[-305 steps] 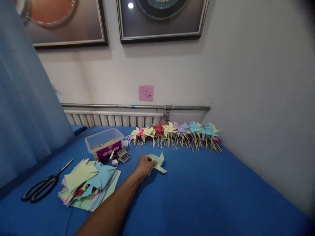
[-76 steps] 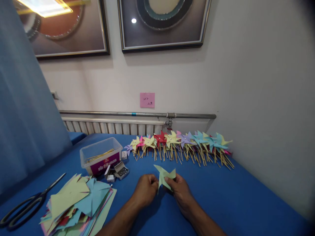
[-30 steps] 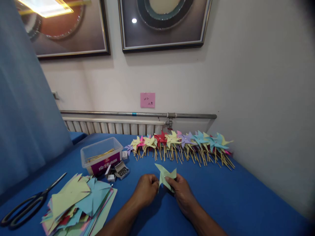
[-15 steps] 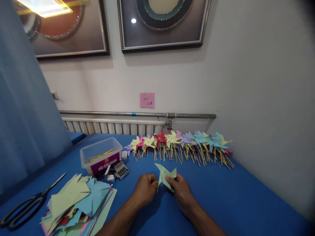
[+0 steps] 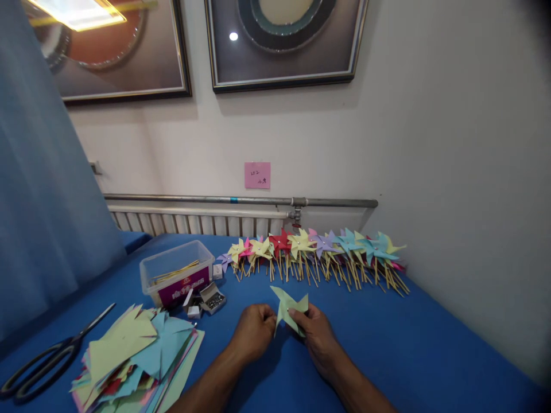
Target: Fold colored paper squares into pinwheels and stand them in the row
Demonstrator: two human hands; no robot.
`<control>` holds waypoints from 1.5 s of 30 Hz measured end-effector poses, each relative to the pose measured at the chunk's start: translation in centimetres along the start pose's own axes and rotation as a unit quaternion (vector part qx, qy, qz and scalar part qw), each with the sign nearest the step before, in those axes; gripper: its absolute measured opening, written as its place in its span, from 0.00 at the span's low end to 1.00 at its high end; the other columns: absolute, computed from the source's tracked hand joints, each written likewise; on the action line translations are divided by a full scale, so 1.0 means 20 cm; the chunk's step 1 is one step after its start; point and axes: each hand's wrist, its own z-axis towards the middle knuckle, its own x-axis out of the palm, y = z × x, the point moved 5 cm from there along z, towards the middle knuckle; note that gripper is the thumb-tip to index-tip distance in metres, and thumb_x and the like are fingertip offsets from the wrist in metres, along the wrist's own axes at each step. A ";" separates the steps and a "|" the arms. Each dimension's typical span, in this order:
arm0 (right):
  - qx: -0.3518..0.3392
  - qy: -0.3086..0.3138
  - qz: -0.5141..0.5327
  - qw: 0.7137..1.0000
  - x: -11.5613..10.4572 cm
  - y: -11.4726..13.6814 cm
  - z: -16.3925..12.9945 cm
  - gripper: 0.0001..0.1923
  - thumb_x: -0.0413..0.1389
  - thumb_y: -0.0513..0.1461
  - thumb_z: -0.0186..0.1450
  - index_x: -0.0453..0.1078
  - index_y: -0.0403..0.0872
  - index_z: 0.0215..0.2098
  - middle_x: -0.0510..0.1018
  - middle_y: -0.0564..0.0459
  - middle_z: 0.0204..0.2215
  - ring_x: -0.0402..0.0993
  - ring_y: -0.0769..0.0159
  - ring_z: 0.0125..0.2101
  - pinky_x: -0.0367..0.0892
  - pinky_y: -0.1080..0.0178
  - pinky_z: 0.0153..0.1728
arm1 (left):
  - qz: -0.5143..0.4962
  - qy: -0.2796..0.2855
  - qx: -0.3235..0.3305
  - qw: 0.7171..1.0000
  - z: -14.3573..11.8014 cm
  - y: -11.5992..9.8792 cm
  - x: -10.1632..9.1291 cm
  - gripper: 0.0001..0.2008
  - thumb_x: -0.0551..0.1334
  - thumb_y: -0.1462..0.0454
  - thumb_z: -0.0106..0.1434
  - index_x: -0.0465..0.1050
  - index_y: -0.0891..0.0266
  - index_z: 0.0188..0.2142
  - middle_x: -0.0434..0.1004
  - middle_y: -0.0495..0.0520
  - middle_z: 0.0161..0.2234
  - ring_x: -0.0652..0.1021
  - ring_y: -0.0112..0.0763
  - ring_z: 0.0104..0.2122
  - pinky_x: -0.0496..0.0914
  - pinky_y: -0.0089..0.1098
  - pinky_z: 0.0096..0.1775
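A pale green paper pinwheel [image 5: 284,303] with a small pin at its centre is held up over the blue table. My right hand [image 5: 317,331] grips it from the right, thumb pressed on its front close to the pin. At the pinwheel's left side, my left hand [image 5: 255,330] is closed, its fingertips pinched at the edge of a blade. The fingers behind the paper are hidden, and I cannot see any stick there. Left of my hands, small open boxes of metal pins [image 5: 215,299] stand beside a clear plastic tub [image 5: 150,269] with thin wooden sticks [image 5: 176,272] inside.
A pile of cut coloured paper [image 5: 124,350] lies at the front left, with black-handled scissors [image 5: 64,350] beside it. Finished pinwheels on sticks [image 5: 301,244] line the table's back, before a radiator [image 5: 193,221] and pipe [image 5: 340,203]. A blue curtain [image 5: 47,172] hangs at left.
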 end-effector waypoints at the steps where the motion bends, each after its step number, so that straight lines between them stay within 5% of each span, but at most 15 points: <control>1: 0.001 0.000 -0.001 1.000 0.00 0.00 0.00 0.21 0.71 0.45 0.49 0.76 0.44 0.37 0.83 0.51 0.28 0.79 0.60 0.28 0.72 0.63 0.31 | -0.001 0.001 -0.001 1.000 0.00 0.00 0.00 0.08 0.55 0.67 0.57 0.71 0.63 0.24 0.70 0.47 0.19 0.69 0.27 0.22 0.57 0.26 0.25; 45: -0.020 0.015 -0.007 1.000 0.04 0.07 -0.05 0.16 0.68 0.42 0.50 0.77 0.45 0.36 0.83 0.52 0.29 0.79 0.59 0.28 0.71 0.62 0.32 | 0.057 -0.025 0.031 0.998 -0.02 -0.05 0.00 0.09 0.55 0.68 0.57 0.71 0.63 0.23 0.71 0.47 0.20 0.69 0.27 0.24 0.57 0.28 0.29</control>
